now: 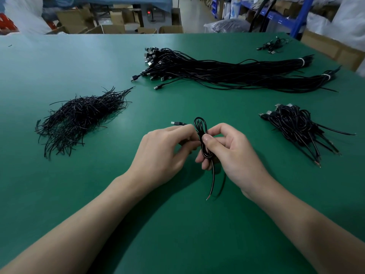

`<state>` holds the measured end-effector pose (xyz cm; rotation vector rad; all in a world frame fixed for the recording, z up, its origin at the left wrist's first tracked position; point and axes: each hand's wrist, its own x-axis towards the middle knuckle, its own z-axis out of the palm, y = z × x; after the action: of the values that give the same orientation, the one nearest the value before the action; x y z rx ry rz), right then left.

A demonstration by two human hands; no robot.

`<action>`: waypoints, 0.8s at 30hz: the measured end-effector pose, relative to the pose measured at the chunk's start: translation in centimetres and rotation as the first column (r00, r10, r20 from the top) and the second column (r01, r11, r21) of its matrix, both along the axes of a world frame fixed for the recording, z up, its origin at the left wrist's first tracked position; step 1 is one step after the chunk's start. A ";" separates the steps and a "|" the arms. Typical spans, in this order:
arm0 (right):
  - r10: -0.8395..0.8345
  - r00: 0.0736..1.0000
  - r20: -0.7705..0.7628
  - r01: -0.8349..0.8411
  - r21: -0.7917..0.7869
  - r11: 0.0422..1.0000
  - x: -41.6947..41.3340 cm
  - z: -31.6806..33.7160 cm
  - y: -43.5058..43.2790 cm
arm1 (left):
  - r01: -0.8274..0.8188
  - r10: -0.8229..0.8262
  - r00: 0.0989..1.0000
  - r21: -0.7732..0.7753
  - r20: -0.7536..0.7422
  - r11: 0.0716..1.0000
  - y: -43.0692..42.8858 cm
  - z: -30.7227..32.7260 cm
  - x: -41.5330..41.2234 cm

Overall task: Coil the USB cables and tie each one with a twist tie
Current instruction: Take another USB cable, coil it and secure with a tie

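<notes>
A coiled black USB cable [200, 125] stands upright between my hands above the green table [177, 224]. My right hand [231, 153] grips the coil at its waist, thumb pressed on the front. My left hand [167, 149] pinches at the coil's left side, fingers curled; a twist tie there is too small to make out. The cable's plug [175, 123] pokes out past my left fingers, and its bare tail [211, 180] hangs down to the table.
A heap of black twist ties [79, 117] lies at the left. Long bundles of uncoiled USB cables [227, 72] stretch across the back. A pile of tied coils [296, 125] sits at the right, a small cable cluster [273, 45] at the far right corner.
</notes>
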<state>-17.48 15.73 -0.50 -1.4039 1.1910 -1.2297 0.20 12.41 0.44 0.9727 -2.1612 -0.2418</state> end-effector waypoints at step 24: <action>0.003 0.964 -0.267 -0.031 -0.100 0.995 -0.3 0.6 0.4 | 0.373 -0.178 0.912 0.564 -0.371 0.736 -1.0 -0.2 1.0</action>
<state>-17.76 16.14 0.08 -1.6950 1.3081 -1.1278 1.24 11.43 0.28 0.8683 -1.9551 -1.2498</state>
